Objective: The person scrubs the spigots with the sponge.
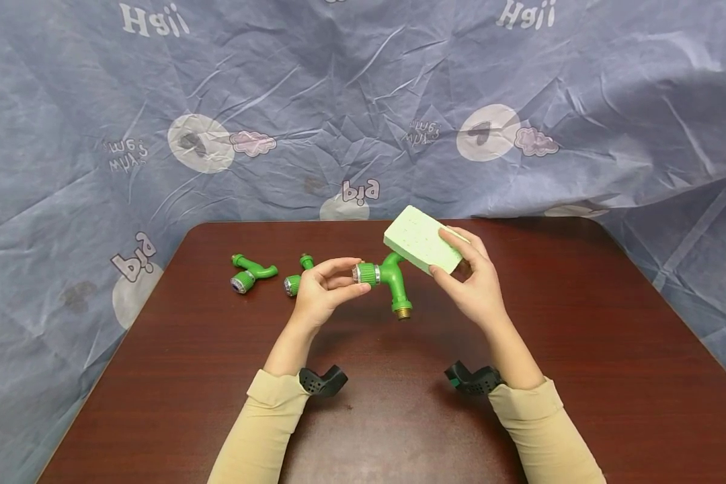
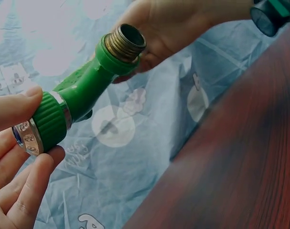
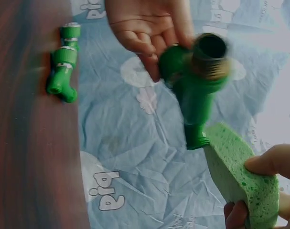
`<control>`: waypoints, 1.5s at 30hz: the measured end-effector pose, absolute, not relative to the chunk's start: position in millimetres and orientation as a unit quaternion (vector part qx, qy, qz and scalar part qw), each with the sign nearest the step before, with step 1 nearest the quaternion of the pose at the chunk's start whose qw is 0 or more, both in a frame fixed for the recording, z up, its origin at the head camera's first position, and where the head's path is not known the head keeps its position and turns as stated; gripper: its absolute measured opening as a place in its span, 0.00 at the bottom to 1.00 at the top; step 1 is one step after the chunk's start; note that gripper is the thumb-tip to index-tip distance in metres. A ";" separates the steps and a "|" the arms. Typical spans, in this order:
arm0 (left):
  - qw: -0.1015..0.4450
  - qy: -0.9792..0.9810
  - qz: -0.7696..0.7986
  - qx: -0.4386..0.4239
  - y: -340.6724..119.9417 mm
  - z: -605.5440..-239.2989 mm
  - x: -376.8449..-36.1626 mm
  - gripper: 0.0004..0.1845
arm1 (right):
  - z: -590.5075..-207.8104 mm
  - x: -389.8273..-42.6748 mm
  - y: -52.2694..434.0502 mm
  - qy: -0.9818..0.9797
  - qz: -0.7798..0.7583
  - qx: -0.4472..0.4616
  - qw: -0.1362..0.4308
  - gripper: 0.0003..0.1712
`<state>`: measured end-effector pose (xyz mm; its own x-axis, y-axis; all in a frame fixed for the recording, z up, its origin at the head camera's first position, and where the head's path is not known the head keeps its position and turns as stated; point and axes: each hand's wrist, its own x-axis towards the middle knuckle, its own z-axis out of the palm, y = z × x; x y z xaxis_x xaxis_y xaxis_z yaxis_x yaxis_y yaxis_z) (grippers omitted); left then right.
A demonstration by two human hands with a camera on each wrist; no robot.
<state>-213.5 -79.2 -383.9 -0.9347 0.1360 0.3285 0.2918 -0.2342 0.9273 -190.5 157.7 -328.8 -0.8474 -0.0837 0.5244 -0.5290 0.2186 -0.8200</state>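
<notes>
In the head view my left hand (image 1: 325, 290) grips a green faucet (image 1: 393, 277) by its ribbed knob, above the table. Its brass threaded end (image 2: 123, 43) points toward the camera in the left wrist view. My right hand (image 1: 476, 282) holds a light green sponge (image 1: 422, 240) by one end, thumb on one face and fingers on the other. The sponge's far end lies right at the faucet's spout (image 3: 196, 138) in the right wrist view. In the head view the sponge overlaps part of the spout.
Two more green faucets lie on the brown table (image 1: 218, 376) at the left: one faucet (image 1: 251, 272) in full sight, the other faucet (image 1: 293, 285) partly behind my left hand. A printed grey-blue cloth (image 1: 314, 87) hangs behind the table. Black wrist mounts (image 1: 323, 381) sit at both cuffs.
</notes>
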 end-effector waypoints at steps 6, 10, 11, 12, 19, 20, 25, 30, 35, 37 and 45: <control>0.056 -0.612 -0.770 -0.171 -78.9 -384.2 -213.7 0.24 | -339.2 -200.9 167.6 -0.688 0.665 0.249 0.149 0.32; 0.072 -0.605 -0.778 -0.154 -80.0 -383.0 -214.5 0.24 | -347.2 -204.0 166.5 -0.668 0.666 0.315 0.107 0.32; 0.079 -0.604 -0.779 -0.149 -80.8 -382.4 -214.8 0.24 | -348.6 -204.1 165.4 -0.663 0.666 0.327 0.100 0.32; 0.087 -0.604 -0.779 -0.145 -82.0 -381.8 -215.2 0.24 | -349.7 -204.1 164.3 -0.658 0.666 0.338 0.094 0.32; 0.134 -0.616 -0.765 -0.135 -89.6 -379.7 -218.3 0.23 | -347.4 -202.4 169.6 -0.679 0.637 0.360 0.053 0.32; 0.137 -0.617 -0.764 -0.130 -90.5 -379.7 -218.8 0.23 | -346.0 -202.0 172.4 -0.690 0.625 0.362 0.044 0.32; 0.147 -0.612 -0.769 -0.115 -94.5 -379.8 -220.3 0.24 | -338.8 -200.9 187.7 -0.715 0.579 0.391 0.016 0.32; 0.150 -0.606 -0.770 -0.131 -96.3 -379.3 -221.3 0.24 | -335.1 -201.4 195.6 -0.686 0.621 0.376 0.050 0.32; 0.139 -0.590 -0.782 -0.144 -97.2 -377.7 -220.1 0.23 | -335.4 -203.4 193.6 -0.670 0.652 0.344 0.092 0.32; 0.128 -0.579 -0.792 -0.148 -96.9 -376.9 -219.2 0.23 | -336.6 -204.0 191.8 -0.671 0.655 0.331 0.102 0.32; 0.086 -0.572 -0.800 -0.159 -94.1 -375.1 -214.7 0.24 | -340.7 -203.8 178.5 -0.682 0.664 0.281 0.127 0.32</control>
